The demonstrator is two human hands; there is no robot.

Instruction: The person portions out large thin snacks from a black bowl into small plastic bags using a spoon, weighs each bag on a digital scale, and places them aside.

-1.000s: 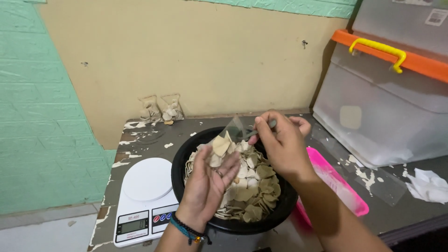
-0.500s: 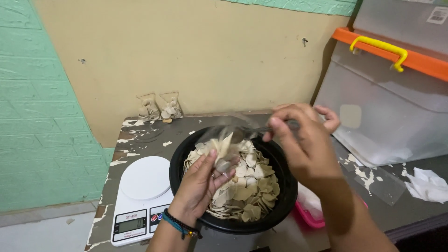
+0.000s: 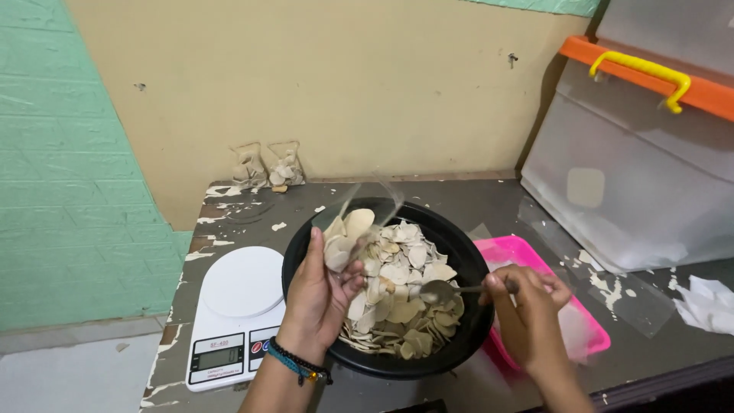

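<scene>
While our left hand (image 3: 321, 294) grips a clear bag (image 3: 353, 229) of chips at frame centre, right-hand fingers (image 3: 511, 289) pinch a spoon (image 3: 442, 291) over the bowl (image 3: 459, 336); scooping likely needs a steady bag mouth.

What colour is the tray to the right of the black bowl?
Bright pink tray, clearest in the head view.

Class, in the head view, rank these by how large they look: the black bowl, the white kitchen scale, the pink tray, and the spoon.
1. Black bowl, widest.
2. White kitchen scale.
3. Pink tray, partly hidden by the bowl and the right hand, so its place against the scale is unsure.
4. Spoon, clearly smallest.
</scene>
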